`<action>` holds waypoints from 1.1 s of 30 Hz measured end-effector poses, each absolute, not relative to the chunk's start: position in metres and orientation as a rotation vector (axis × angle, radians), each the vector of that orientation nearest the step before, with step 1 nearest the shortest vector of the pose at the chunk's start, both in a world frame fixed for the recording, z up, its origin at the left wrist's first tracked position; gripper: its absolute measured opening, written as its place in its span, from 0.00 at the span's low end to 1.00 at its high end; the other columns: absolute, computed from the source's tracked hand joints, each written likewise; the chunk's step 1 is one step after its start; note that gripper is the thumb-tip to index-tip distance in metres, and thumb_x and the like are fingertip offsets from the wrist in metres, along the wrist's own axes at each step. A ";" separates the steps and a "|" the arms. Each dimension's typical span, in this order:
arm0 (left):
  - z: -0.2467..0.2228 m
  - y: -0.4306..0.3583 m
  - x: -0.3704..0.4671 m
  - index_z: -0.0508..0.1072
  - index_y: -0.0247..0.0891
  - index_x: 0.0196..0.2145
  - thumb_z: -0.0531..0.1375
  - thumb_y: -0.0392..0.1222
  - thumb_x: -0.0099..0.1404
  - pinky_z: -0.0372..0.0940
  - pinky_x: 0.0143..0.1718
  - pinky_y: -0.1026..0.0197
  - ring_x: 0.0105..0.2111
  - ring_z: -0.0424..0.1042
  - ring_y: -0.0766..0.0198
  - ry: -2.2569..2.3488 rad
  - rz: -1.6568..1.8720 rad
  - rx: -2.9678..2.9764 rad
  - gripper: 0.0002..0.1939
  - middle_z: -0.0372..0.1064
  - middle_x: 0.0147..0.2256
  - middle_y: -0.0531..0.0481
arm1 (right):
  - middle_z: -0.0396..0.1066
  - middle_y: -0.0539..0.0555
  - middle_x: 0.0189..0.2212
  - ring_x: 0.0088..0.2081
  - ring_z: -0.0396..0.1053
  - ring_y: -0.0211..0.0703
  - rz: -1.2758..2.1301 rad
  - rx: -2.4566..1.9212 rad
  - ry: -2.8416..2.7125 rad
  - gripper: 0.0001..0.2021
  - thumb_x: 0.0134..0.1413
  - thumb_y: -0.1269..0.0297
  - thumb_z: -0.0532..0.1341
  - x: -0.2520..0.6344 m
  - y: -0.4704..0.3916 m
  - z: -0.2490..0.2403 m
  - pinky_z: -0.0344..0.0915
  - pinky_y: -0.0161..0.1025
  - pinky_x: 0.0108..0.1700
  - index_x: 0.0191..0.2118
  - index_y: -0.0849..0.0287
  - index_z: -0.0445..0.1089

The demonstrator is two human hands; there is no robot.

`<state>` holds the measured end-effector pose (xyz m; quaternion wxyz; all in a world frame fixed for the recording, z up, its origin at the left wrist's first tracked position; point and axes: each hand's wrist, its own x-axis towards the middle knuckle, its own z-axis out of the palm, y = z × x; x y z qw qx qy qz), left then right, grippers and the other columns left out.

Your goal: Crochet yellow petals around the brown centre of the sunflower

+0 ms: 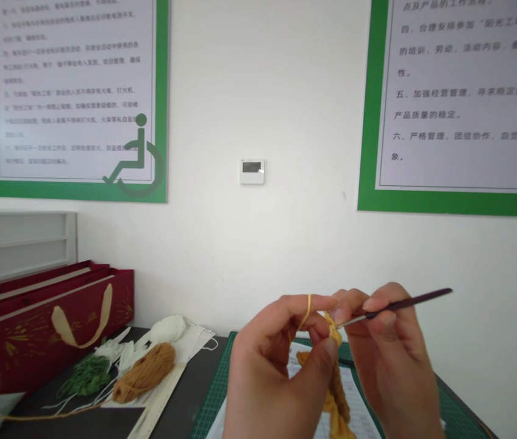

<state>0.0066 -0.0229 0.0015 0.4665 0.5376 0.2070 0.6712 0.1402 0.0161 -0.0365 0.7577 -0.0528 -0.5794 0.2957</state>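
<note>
My left hand pinches a yellow crocheted piece between thumb and fingers. A strand of yellow yarn loops over its index finger. In my right hand is a crochet hook with a dark handle, held like a pen. Its metal tip meets the top of the yellow piece, where my right fingertips are also close. The lower part of the crochet work hangs down behind my left thumb, partly hidden.
A green cutting mat with printed paper sheets lies under my hands. To the left are a brown yarn skein, green yarn, white yarn and dark red gift bags. A white wall with framed posters stands behind.
</note>
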 end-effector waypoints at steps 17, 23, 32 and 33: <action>0.003 -0.027 0.007 0.86 0.45 0.33 0.66 0.26 0.53 0.69 0.33 0.67 0.32 0.73 0.65 0.584 1.680 1.366 0.15 0.74 0.28 0.54 | 0.77 0.49 0.32 0.35 0.74 0.41 0.586 -0.113 -1.325 0.05 0.71 0.57 0.57 0.145 0.016 -0.035 0.69 0.41 0.41 0.42 0.49 0.67; 0.001 -0.027 0.006 0.85 0.44 0.33 0.67 0.26 0.53 0.70 0.35 0.65 0.32 0.73 0.63 0.578 1.694 1.378 0.15 0.74 0.27 0.53 | 0.77 0.49 0.32 0.35 0.74 0.42 0.614 -0.106 -1.340 0.06 0.70 0.55 0.58 0.142 0.016 -0.034 0.70 0.43 0.40 0.42 0.49 0.67; 0.004 -0.023 0.004 0.86 0.42 0.35 0.69 0.27 0.52 0.67 0.34 0.65 0.31 0.73 0.63 0.507 1.603 1.278 0.14 0.74 0.27 0.52 | 0.76 0.50 0.31 0.36 0.75 0.44 0.675 -0.163 -1.180 0.06 0.70 0.55 0.58 0.137 0.017 -0.040 0.72 0.45 0.41 0.42 0.49 0.68; 0.004 -0.023 0.003 0.86 0.41 0.35 0.69 0.28 0.52 0.67 0.34 0.64 0.31 0.73 0.64 0.498 1.593 1.273 0.13 0.74 0.27 0.52 | 0.76 0.50 0.31 0.36 0.75 0.44 0.653 -0.171 -1.177 0.06 0.70 0.55 0.58 0.137 0.017 -0.040 0.72 0.45 0.41 0.42 0.49 0.68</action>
